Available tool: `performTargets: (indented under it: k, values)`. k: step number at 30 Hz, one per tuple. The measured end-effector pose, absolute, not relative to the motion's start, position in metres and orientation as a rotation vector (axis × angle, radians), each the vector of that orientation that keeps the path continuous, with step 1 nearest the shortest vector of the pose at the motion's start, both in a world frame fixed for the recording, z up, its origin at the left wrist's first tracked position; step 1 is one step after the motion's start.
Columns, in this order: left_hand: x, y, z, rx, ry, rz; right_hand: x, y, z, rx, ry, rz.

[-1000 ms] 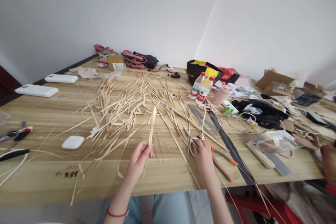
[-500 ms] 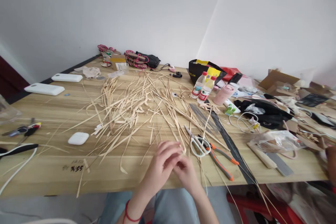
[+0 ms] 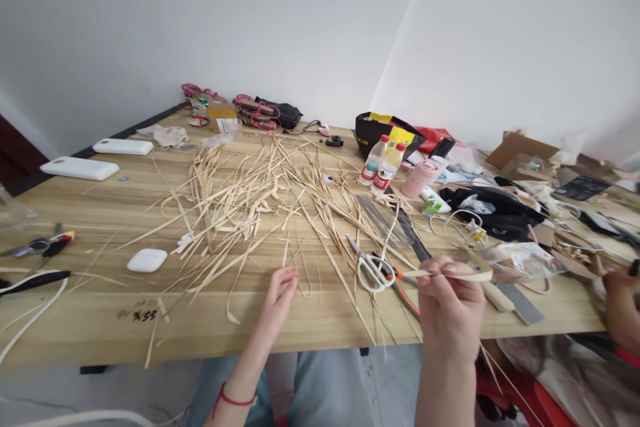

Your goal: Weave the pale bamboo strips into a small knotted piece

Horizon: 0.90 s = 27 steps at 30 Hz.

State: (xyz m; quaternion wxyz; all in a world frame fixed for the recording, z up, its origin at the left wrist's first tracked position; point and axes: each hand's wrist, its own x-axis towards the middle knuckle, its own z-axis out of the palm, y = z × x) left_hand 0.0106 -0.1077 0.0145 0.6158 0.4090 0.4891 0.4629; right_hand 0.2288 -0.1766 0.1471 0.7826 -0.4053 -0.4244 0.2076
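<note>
1. Half a second ago both hands met at the near edge of the worktop (image 3: 100, 227); now they are well apart, the right hand (image 3: 450, 310) lifted towards the camera with a strip, the left hand (image 3: 280, 297) back down on the wood.
2. Far left: two white power banks (image 3: 75, 168), small pliers (image 3: 37, 245) near the edge, and a white cable (image 3: 30, 310).
3. A white earbud case (image 3: 147, 259) lies left of the straw.
4. A wide scatter of pale straw strips (image 3: 245, 203) covers the middle of the worktop.
5. The left hand rests on the worktop near its front edge, fingers loosely curled, fingertips at a thin wire loop (image 3: 303, 277); whether its grip closes on the wire I cannot tell. A red cord (image 3: 227, 400) circles the wrist.
6. White-handled scissors (image 3: 373, 268) lie just right of that hand, orange-handled pliers (image 3: 405, 293) touching them.
7. The right hand's grip is closed on a flat pale strip (image 3: 463, 275), pinched between thumb and fingers, lying roughly level above the worktop and pointing right.
8. Behind: two water bottles (image 3: 380, 167), a pink cup (image 3: 419, 179), a black bag (image 3: 387, 133).
9. Far right: another person's hand (image 3: 620, 303) at the frame edge.
</note>
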Motion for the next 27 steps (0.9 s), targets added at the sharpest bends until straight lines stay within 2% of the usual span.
performTargets:
  k: [3, 6, 9, 15, 27]
  values:
    - [0.014, -0.107, 0.01, 0.927, 1.134, 1.088, 0.211, -0.157, 0.126, -1.08, -0.906, 0.61]
    - [0.018, -0.103, 0.006, 0.905, 1.127, 1.112, 0.183, -0.128, 0.088, -1.177, -0.898, 0.895]
    - [0.023, -0.1, 0.002, 0.85, 1.09, 1.132, 0.16, -0.104, 0.046, -1.23, -0.895, 1.03]
    - [0.027, -0.096, -0.002, 0.864, 1.01, 1.141, 0.143, -0.09, -0.002, -1.328, -0.912, 0.95]
    - [0.024, -0.097, 0.003, 1.021, 0.943, 1.241, 0.135, -0.101, -0.005, -1.35, -1.036, 0.696]
